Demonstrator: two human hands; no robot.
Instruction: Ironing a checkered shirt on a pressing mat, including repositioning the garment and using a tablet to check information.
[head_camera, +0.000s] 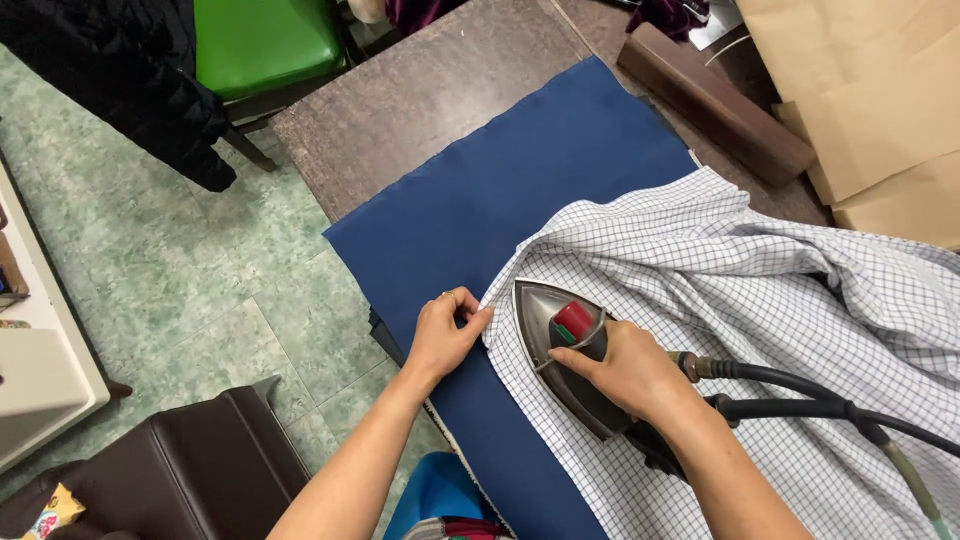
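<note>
A white checked shirt (720, 290) lies spread over a dark blue cloth (520, 190) on a brown table (400, 110). My left hand (445, 330) pinches the shirt's left edge against the blue cloth. My right hand (625, 370) grips the handle of a grey steam iron (545, 310) with a red knob, resting flat on the shirt just right of the left hand. Black hoses (800, 395) run from the iron's back off to the right.
A green-seated chair (265, 45) with a black garment (120, 70) stands beyond the table's far left corner. Brown paper sheets (870, 90) and a brown wooden block (715, 100) lie at the far right. A dark brown seat (200, 470) sits on the green tiled floor at my left.
</note>
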